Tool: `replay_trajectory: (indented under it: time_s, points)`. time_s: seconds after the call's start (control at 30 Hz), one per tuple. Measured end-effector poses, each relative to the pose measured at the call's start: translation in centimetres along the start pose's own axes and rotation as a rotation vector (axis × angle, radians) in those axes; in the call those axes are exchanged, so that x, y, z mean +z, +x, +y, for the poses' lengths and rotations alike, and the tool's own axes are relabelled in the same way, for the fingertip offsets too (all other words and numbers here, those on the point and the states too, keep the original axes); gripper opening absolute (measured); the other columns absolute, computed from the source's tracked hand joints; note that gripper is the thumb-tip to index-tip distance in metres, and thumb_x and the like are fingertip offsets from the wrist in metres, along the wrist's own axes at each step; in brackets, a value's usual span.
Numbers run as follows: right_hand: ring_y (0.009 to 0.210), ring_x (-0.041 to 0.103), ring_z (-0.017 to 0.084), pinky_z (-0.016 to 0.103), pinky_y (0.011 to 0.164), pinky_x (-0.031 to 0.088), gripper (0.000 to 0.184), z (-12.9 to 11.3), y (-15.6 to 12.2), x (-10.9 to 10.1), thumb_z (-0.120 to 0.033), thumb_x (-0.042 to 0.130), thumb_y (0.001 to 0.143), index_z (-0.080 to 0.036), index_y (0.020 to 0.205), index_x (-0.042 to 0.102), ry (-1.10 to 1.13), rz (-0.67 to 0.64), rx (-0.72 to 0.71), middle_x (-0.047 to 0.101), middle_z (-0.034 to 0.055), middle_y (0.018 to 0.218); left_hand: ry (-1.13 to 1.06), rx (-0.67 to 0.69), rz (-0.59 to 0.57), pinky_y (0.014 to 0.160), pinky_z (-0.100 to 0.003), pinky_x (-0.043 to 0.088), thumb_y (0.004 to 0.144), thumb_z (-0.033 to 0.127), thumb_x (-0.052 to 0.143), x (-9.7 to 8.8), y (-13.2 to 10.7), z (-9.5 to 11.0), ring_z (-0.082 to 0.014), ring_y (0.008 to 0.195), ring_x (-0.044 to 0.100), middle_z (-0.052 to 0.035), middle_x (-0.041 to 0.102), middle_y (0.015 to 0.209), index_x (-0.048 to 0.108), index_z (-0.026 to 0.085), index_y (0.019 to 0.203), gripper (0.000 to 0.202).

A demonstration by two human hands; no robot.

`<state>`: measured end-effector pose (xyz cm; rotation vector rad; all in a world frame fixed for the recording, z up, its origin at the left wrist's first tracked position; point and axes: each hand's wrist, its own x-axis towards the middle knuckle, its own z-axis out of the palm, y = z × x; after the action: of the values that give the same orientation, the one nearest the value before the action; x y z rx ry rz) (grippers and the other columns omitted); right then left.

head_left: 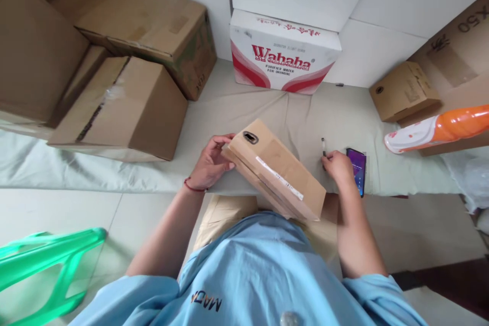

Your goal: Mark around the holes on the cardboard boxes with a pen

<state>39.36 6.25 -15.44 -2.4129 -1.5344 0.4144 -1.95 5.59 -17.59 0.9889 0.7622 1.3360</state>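
Note:
A flat brown cardboard box (275, 168) with a taped seam and an oval handle hole lies tilted on the cloth-covered surface (298, 112) in front of me. My left hand (211, 163) grips its far left corner, fingers curled over the edge. My right hand (338, 165) rests on the cloth to the right of the box, fingers closed around a small dark pen-like tool (323, 146) that sticks up from the fist. A smartphone (358, 169) lies just right of that hand.
Large brown cartons (126, 107) are stacked at the left. A white and red Wahaha box (282, 53) stands at the back. A small carton (403, 90) and an orange and white roll (439, 130) lie at the right. A green plastic stool (46, 270) stands on the floor, lower left.

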Motion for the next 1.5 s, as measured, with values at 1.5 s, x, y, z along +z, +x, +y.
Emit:
replay_trajectory:
  time_s: [1.5]
  points:
    - [0.060,0.058,0.011,0.024,0.060,0.047,0.016,-17.0,-7.2,-1.1,-0.033,0.067,0.096,-0.022,0.086,0.074,0.818,-0.027,-0.460,0.068,-0.0036,0.069,0.551,0.951,-0.234,0.102,-0.039,0.057,0.102,0.026,0.051,12.4,-2.2,-2.3,-0.0216,0.095,0.082,-0.0065,0.082,0.088,0.066,0.020,0.099,0.016]
